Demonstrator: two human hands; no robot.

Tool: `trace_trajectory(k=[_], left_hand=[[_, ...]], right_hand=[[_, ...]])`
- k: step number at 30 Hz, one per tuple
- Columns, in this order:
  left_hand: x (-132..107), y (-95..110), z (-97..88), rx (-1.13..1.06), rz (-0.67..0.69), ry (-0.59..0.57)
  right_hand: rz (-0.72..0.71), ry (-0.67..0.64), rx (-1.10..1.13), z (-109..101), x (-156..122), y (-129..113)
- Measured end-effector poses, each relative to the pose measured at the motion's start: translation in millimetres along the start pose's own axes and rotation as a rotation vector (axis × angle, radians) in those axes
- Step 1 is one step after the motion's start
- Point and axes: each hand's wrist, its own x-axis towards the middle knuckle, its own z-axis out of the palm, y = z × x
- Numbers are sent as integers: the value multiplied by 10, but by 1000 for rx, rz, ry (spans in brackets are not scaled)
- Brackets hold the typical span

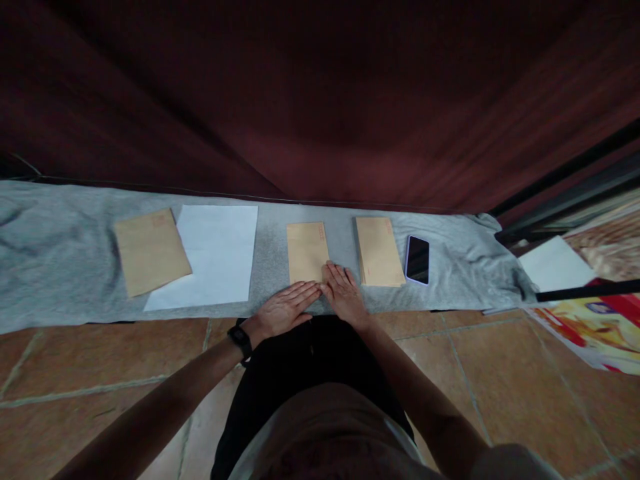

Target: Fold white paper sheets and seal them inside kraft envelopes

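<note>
A small brown envelope [306,247] lies on the grey cloth in front of me, with faint red print at its upper right. My left hand [287,308], a black band at its wrist, lies flat across the envelope's lower edge with the fingers stretched out. My right hand [344,291] rests on the lower right corner, its fingers extended too, and the fingertips of both hands nearly meet. Under the hands the near edge of the envelope is hidden. A stack of similar brown envelopes [379,252] sits to the right of my right hand.
On the left, a larger brown envelope [153,252] overlaps white paper [220,257]. A phone [418,260] lies right of the stack. The grey cloth [463,257] covers a narrow surface, with a dark red curtain [310,107] behind. A colourful box [600,330] stands at the right.
</note>
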Motion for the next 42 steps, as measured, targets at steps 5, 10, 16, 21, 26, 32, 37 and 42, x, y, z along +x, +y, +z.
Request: trace_trajectory(k=[5, 10, 16, 21, 26, 32, 37, 42], left_hand=[[-20, -12, 42, 32, -6, -24], [-32, -8, 65, 42, -27, -29], [-92, 56, 6, 43, -46, 32], [-233, 97, 23, 58, -112, 90], [-355, 197, 79, 94, -251, 173], [-237, 386, 196, 100, -468, 344], [-121, 450, 251, 65, -552, 416], [-147, 450, 247, 94, -536, 390]], right_hand=[[-83, -24, 8, 80, 267, -62], [-100, -44, -4, 202, 537, -113], [48, 17, -32, 238, 560, 90], [125, 133, -24, 197, 461, 176], [204, 166, -29, 71, 197, 88], [336, 115, 72, 52, -132, -97], [503, 198, 515, 165, -40, -44], [644, 150, 800, 260, 39, -34]])
